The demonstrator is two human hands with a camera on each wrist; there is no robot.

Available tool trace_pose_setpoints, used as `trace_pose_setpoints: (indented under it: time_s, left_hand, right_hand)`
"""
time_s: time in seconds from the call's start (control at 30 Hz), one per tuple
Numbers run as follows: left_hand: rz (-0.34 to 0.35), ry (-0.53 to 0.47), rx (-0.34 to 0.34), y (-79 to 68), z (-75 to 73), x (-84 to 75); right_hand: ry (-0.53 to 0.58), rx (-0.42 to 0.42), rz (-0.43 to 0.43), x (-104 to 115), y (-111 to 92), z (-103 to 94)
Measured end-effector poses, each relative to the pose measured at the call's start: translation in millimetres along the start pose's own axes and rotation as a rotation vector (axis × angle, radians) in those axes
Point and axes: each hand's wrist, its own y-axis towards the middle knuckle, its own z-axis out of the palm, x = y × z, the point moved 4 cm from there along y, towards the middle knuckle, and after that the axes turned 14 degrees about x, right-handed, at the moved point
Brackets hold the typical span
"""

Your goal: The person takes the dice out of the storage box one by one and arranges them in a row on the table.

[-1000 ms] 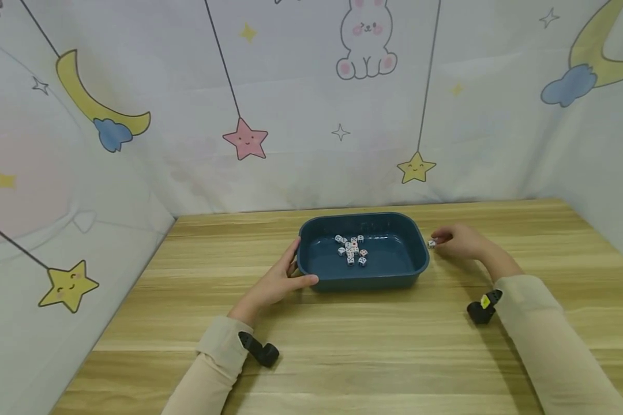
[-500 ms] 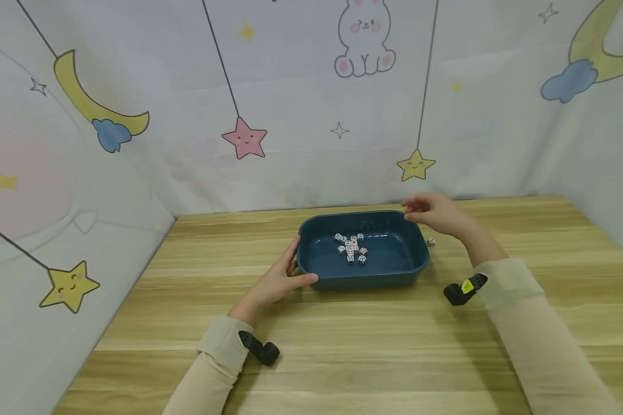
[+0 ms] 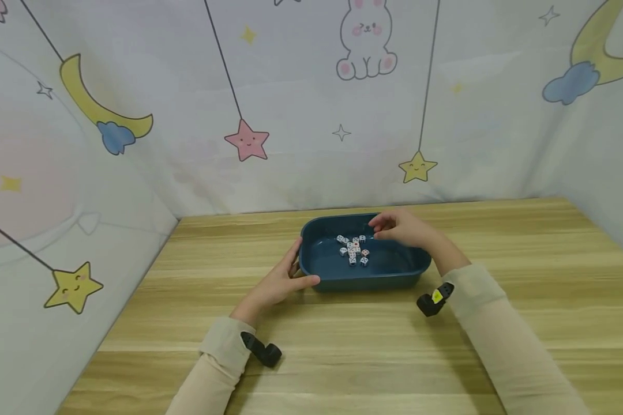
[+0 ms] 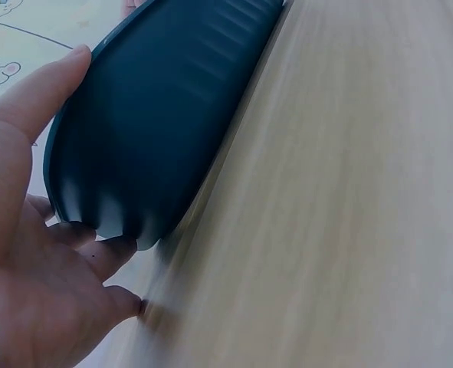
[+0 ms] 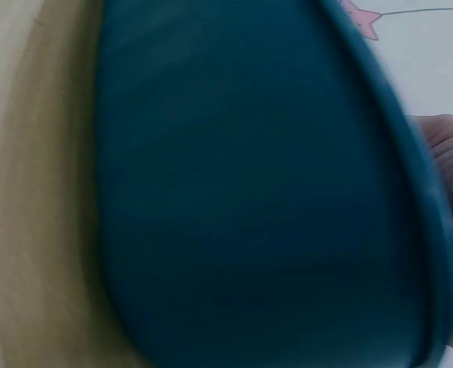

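Observation:
A dark blue rectangular tray (image 3: 368, 283) stands on the wooden table, with several white dice (image 3: 352, 251) clustered left of its middle. My left hand (image 3: 275, 282) holds the tray's left end, thumb along the front side and fingers around the end wall. In the left wrist view, the fingertips (image 4: 119, 249) press the tray's outer wall (image 4: 149, 123) low down. Above the tray's right rear part hovers my right hand (image 3: 407, 227), its fingers loosely bent and nothing visible between them. The right wrist view is mostly filled by the tray wall (image 5: 257, 192).
The wooden table (image 3: 342, 357) extends around the tray on all sides. A white cloth backdrop (image 3: 301, 173) with printed stars and moons hangs behind the table. Each sleeve carries a small black wrist camera (image 3: 431, 302).
My right hand has left a single die on the table beside the tray's right end and moved left over the tray. That die is now hidden behind the arm. My left hand stays put.

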Motion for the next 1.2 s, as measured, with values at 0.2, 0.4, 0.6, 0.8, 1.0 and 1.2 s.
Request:
trace_pose_setpoints:
  time_s: [0.2,0.4,0.6,0.8,1.0,1.2]
  left_hand:
    - [0.002,-0.003,0.002,-0.2,0.1,-0.5]
    - [0.009,-0.017,-0.002,-0.7,1.3,-1.9]
    - [0.017,-0.024,0.002,-0.9,2.3,-2.1]
    - [0.024,-0.034,-0.002,0.4,1.8,-0.6]
    - [0.009,-0.041,-0.002,0.7,1.7,0.9]
    - [0.004,-0.055,0.003,-1.3,3.3,-1.4]
  right_hand:
    - [0.002,0.013,0.0,-2,6,9.4]
    - [-0.034,0.038,-0.002,-4,11,16.7]
    - [-0.046,0.082,0.027,-11,15,22.7]
    - [-0.065,0.104,0.1,-14,18,26.5]
    - [-0.101,0.13,0.109,-12,18,30.0]
    - [-0.131,0.14,0.104,-11,19,32.2]
